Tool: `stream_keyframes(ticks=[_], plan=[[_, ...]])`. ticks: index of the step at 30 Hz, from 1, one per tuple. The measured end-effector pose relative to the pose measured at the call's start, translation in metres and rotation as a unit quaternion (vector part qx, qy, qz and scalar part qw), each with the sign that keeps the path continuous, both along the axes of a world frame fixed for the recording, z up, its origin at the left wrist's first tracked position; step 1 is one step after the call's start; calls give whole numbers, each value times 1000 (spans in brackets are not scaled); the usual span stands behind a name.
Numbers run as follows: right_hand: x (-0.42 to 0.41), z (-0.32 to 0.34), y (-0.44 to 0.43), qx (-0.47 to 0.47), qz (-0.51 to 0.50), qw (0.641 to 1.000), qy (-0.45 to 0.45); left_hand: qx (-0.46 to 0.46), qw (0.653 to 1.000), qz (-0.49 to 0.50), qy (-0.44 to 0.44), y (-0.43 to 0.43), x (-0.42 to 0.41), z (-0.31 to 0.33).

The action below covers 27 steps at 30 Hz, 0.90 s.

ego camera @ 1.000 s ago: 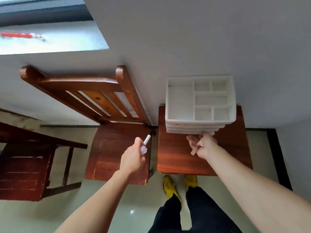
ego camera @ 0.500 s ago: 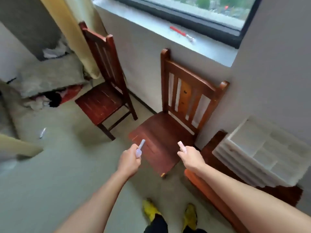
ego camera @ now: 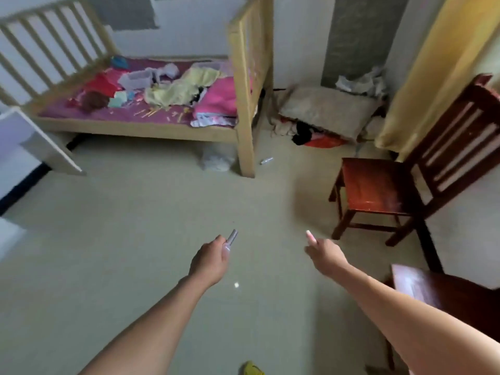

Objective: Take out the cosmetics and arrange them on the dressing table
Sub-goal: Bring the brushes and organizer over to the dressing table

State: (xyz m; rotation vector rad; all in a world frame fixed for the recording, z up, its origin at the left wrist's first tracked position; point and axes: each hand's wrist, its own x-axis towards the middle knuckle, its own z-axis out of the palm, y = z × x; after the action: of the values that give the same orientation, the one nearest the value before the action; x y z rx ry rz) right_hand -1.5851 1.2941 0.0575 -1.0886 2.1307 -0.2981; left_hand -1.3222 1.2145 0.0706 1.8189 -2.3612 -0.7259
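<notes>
My left hand [ego camera: 209,259] is closed around a slim silvery-lilac cosmetic stick [ego camera: 232,236] whose tip pokes forward past my fingers. My right hand [ego camera: 323,251] grips a small pale pink cosmetic tube [ego camera: 309,235], of which only the top end shows above my fingers. Both hands hover over the bare beige floor [ego camera: 151,226] in the middle of the room. The white compartment organizer and the dressing table are out of view.
A wooden cot [ego camera: 243,85] strewn with clothes stands ahead at the left. A red-brown chair [ego camera: 378,185] stands at the right beside a yellow curtain [ego camera: 433,63]. A red-brown stool [ego camera: 443,290] edges in at lower right. A white board [ego camera: 35,142] leans at the left. A pillow [ego camera: 324,109] lies on the floor pile.
The view has swung left, away from the stool with the white organizer and the window, toward the cot. Both hands still hold their cosmetics and travel with me.
</notes>
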Motion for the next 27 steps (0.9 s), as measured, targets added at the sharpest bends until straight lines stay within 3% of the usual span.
stream_keyframes(ticks=[7,13,20,27], plan=[[163,21,-151,-36,154,987,-33,-24,988,152,-3,-89,177,23],[261,25,-275,-30,214,976,-35,-32,972,234,9,-159,269,20],[388,9,-472,-22,286,956,-66,-34,944,327,0,-302,380,13],[517,33,-627,-24,365,927,-85,-43,920,389,31,-415,471,50]])
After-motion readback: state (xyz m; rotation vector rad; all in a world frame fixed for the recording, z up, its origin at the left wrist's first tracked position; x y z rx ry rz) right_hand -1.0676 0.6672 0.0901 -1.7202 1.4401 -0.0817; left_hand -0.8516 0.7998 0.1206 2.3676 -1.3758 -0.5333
